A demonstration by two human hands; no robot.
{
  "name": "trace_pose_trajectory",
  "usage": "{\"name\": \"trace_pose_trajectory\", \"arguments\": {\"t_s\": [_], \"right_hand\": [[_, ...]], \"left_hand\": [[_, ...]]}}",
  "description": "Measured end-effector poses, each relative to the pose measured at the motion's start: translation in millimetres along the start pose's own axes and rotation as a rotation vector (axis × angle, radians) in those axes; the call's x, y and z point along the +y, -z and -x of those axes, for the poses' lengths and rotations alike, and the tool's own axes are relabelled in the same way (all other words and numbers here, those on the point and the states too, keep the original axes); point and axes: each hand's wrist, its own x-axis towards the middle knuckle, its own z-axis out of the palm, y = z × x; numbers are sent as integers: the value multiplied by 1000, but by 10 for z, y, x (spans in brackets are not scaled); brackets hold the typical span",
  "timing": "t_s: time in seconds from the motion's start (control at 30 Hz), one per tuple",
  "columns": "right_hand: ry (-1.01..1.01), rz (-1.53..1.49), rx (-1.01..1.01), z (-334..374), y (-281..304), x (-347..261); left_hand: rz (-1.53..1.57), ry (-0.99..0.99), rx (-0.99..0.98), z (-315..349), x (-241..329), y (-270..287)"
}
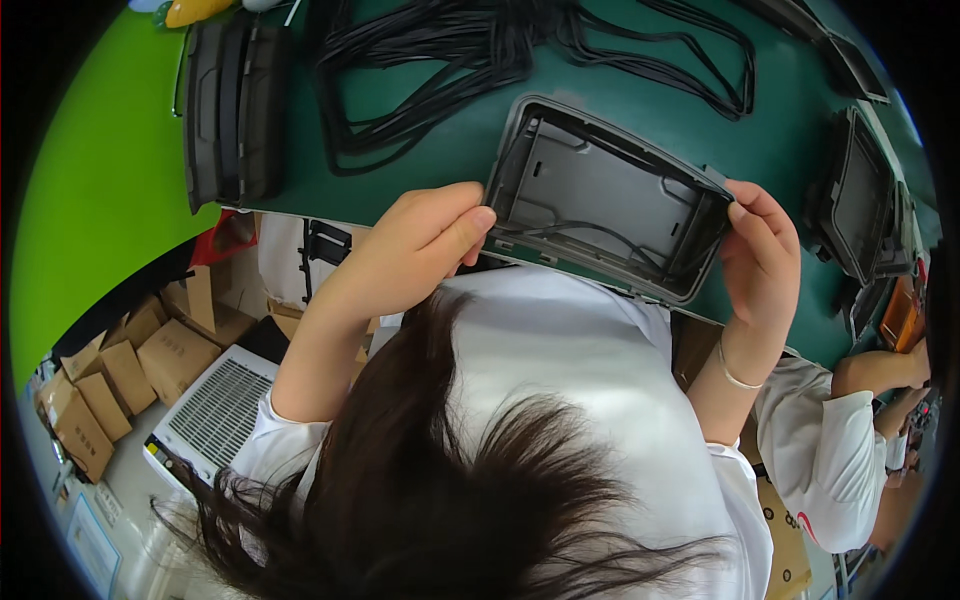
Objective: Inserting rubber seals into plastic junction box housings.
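Covering the far side of the dark green tabletop (780,140) were looped bundles of black cord-like strips (500,50), just beyond the work. Left: dark trays (225,110), standing side by side near a bright green surface (80,220). Right: further dark trays (860,195), piled; next to them a co-worker's white sleeve (825,450). Floor, lower left: cardboard boxes (175,360) and a white slatted unit (220,410). Dark hair (430,480) hung across the lower centre, screening part of the torso.

Item in hand: one grey rectangular casing (600,185), tilted, open face up, at the tabletop's near edge; a thin black strip (590,224) curved inside, its ends seemingly lost in shadow.

Left hand (430,230): arm angled inward, grip pinching the casing's left edge, thumb uppermost. Right hand (765,240): forearm raised, wrist banded, grip pinching the upper right corner between thumb and fingers.
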Motion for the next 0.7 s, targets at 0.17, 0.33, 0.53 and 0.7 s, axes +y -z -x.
{"name": "trace_pose_trajectory", "arguments": {"t_s": [0.17,0.33,0.53,0.7], "right_hand": [[9,-21,-9,-57,70,75],[95,-11,112,-148,-261,-49],[485,1195,250,110,-254,-69],[628,1377,291,118,-443,-84]], "left_hand": [[78,28,-4,6,-21,-32],[71,-15,-113,-22,-37,-35],[-144,-170,206,-55,201,-34],[-787,-256,351,-260,417,-249]]}}
